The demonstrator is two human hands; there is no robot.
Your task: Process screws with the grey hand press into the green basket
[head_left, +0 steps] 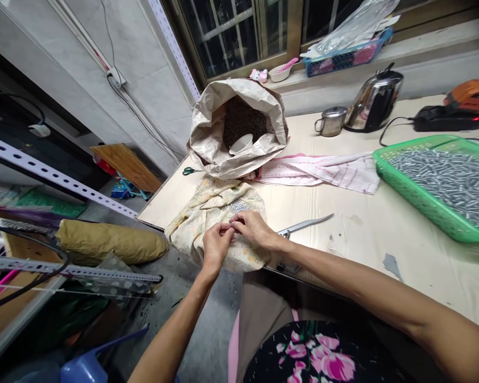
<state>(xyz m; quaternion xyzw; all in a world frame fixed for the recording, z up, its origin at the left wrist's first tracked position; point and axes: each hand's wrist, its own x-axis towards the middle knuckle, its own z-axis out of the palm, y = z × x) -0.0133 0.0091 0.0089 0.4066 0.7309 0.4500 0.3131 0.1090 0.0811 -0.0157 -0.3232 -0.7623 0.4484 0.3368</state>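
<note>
My left hand (217,243) and my right hand (252,227) meet over a floral cloth (191,218) at the table's front edge. Both have thumb and fingers pinched together, their tips nearly touching. Whatever lies between them is too small to make out. Just beyond my right hand, a small heap of silvery metal pieces (239,206) rests on the cloth. A long curved blade (309,222) lies to the right of my right wrist. Behind the cloth, an open pale sack (207,127) holds dark brown bits (243,119) and a white cup (241,144).
A green basket (419,205) full of small silvery metal pieces stands at the right. A pinkish towel (323,173) stretches between it and the sack. Scissors (189,171) lie left. Behind are a lidded mug (332,122), kettle (373,101) and orange battery (471,96) on a charger.
</note>
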